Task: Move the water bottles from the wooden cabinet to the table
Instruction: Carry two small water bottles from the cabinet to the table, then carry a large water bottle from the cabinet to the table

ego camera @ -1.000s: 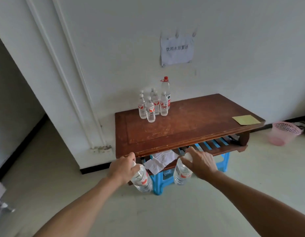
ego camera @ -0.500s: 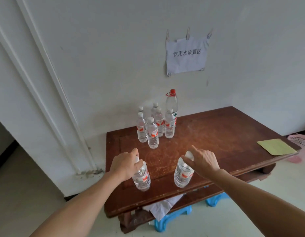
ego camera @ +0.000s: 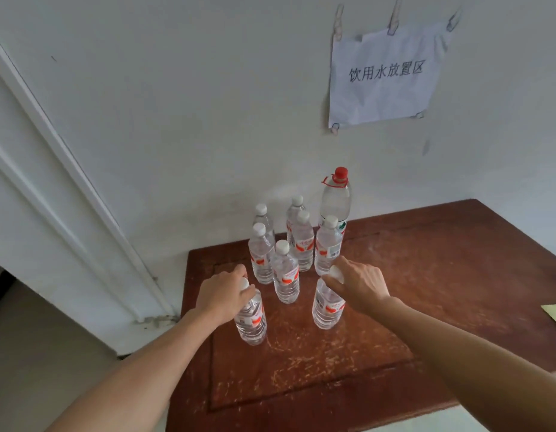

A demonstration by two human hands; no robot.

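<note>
Clearly curled, the left fingers (ego camera: 241, 270) wrap the neck of the left bottle (ego camera: 251, 322); the right fingers (ego camera: 340, 264) pinch the cap of the right bottle (ego camera: 328, 308). Left hand (ego camera: 222, 296) and right hand (ego camera: 364, 285) hold them upright on the table (ego camera: 442, 275), bases seemingly touching it. Just behind stand six small bottles (ego camera: 285, 275) and a big bottle (ego camera: 336, 202) by the wall; a sign (ego camera: 384, 73) hangs above.
</note>
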